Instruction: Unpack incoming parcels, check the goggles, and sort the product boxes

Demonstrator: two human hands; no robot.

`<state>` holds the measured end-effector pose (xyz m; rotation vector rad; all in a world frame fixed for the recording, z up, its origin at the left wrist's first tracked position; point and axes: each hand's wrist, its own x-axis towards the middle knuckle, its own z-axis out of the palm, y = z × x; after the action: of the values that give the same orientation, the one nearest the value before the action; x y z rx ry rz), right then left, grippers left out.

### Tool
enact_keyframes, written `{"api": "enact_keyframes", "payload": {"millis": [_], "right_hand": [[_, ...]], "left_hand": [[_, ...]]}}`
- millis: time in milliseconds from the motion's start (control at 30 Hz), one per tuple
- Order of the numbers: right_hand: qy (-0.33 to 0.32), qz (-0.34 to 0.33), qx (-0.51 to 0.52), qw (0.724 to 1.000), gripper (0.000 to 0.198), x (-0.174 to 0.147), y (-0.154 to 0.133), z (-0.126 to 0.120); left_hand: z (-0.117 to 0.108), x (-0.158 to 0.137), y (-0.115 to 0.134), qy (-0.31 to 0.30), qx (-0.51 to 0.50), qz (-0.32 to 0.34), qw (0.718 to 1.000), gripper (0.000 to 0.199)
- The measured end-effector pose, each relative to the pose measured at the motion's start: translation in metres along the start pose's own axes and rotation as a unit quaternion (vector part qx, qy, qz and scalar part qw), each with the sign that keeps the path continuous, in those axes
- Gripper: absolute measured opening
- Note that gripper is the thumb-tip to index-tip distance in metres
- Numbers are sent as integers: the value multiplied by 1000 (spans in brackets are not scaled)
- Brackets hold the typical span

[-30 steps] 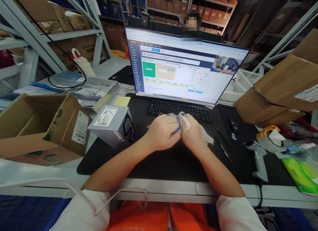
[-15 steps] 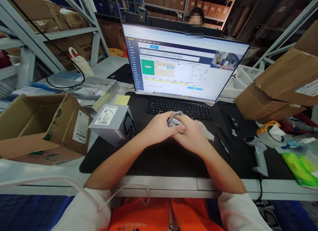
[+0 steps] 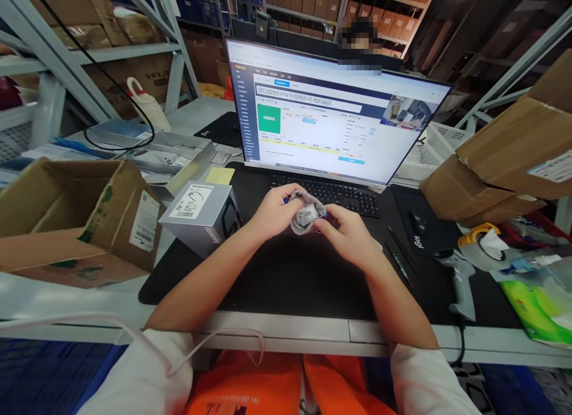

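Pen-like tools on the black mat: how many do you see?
2, side by side on the black mat: the first tool nearer the right hand, the second tool nearer the mouse. Others could be hidden.

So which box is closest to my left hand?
The grey box, white label on top; the open brown carton is farther left, the other cartons far right.

Our left arm [image 3: 210, 275] slants toward one o'clock, our right arm [image 3: 397, 290] toward eleven; our left hand [image 3: 276, 212] and right hand [image 3: 347, 231] pinch close together, fingers [image 3: 282, 192] bent, thumbs [image 3: 327, 229] turned to two and ten.
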<state>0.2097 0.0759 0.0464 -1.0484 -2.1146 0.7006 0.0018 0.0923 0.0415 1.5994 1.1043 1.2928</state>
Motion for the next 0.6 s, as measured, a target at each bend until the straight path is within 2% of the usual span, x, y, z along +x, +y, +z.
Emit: {"api": "enact_keyframes", "payload": {"millis": [167, 267, 400, 500, 600], "right_hand": [[44, 7, 29, 999, 23, 1, 0, 14], [39, 23, 140, 989, 27, 0, 5, 9], [37, 32, 325, 945, 30, -3, 7, -6], [81, 18, 395, 915, 26, -2, 6, -17], [131, 12, 414, 901, 24, 1, 7, -23]], "left_hand": [[-2, -5, 7, -11, 44, -9, 999, 29], [-5, -1, 5, 18, 36, -21, 999, 28], [-10, 2, 3, 47, 94, -11, 994, 13], [-13, -2, 8, 23, 182, 17, 983, 15], [-18, -9, 16, -40, 207, 17, 977, 25]]}}
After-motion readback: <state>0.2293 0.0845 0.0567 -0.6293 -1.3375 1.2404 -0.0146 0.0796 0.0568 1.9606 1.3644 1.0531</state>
